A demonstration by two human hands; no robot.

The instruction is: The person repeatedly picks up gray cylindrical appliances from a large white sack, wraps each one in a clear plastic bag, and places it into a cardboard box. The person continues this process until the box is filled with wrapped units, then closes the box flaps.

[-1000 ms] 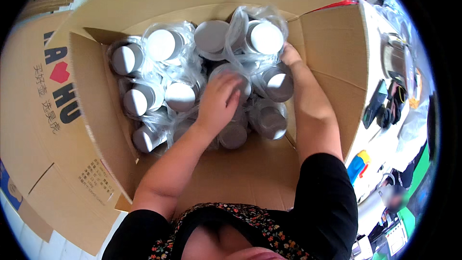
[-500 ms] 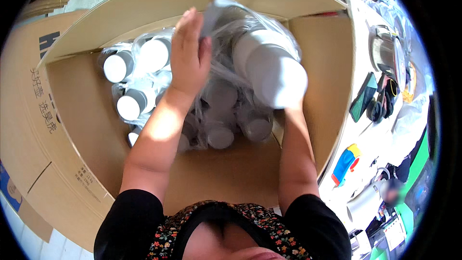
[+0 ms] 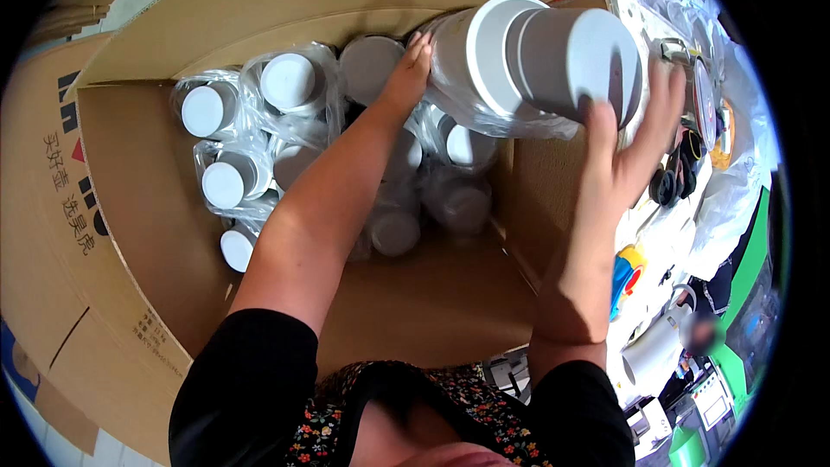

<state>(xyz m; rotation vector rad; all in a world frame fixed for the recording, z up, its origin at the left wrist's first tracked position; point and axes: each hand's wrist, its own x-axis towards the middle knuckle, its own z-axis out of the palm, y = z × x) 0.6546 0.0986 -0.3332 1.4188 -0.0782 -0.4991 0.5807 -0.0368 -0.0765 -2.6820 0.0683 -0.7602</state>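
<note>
A large white cylindrical container (image 3: 494, 56) with a narrower end is tilted on its side above the far right of the carton. Clear plastic film (image 3: 527, 125) clings to its lower part. My left hand (image 3: 413, 73) grips the film-covered base, its far fingers partly hidden. Beside the narrow end, my right hand (image 3: 624, 143) is open, thumb and fingers spread and slightly blurred; whether it touches the container I cannot tell. Below, several white cylinders (image 3: 290, 82) in clear bags stand inside the cardboard carton (image 3: 415, 316), some hidden by my left forearm.
To the right, a white worktop carries scissors (image 3: 679, 175), a blue, yellow and red tool (image 3: 626, 278) and clear plastic bags (image 3: 726, 182). A white jug-like vessel (image 3: 657, 350) lies farther down. A printed carton flap (image 3: 52, 207) spreads out on the left.
The container has moved right and up toward the carton's right wall, tipping sideways. My left hand has come right onto its base. My right hand has shifted right, its fingers now spread.
</note>
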